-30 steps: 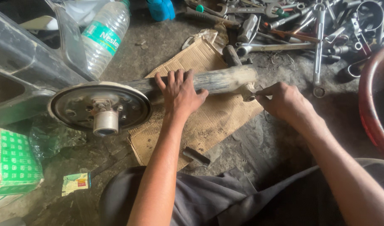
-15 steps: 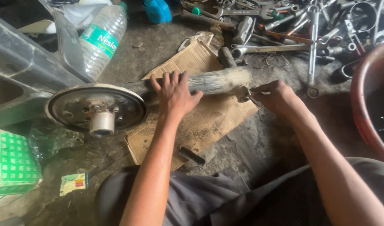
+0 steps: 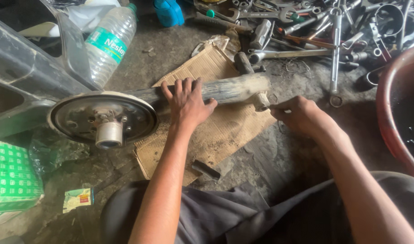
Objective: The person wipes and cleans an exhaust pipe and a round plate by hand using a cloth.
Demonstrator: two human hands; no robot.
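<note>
Two bare hands work a long grey metal axle shaft (image 3: 229, 88) lying on flattened brown cardboard (image 3: 225, 131), its long axis running nine to three o'clock, round flange at nine. Left hand (image 3: 186, 101) presses flat, fingers spread; right hand (image 3: 297, 115) pinches something small at three o'clock.

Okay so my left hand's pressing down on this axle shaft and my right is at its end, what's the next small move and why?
Probably keep the left hand pressing the shaft flat on the cardboard, and work the right hand closer on the shaft's tip. Its fingers are pinched right beside that end, and the round hub plate at the far end could let the shaft roll.
</note>
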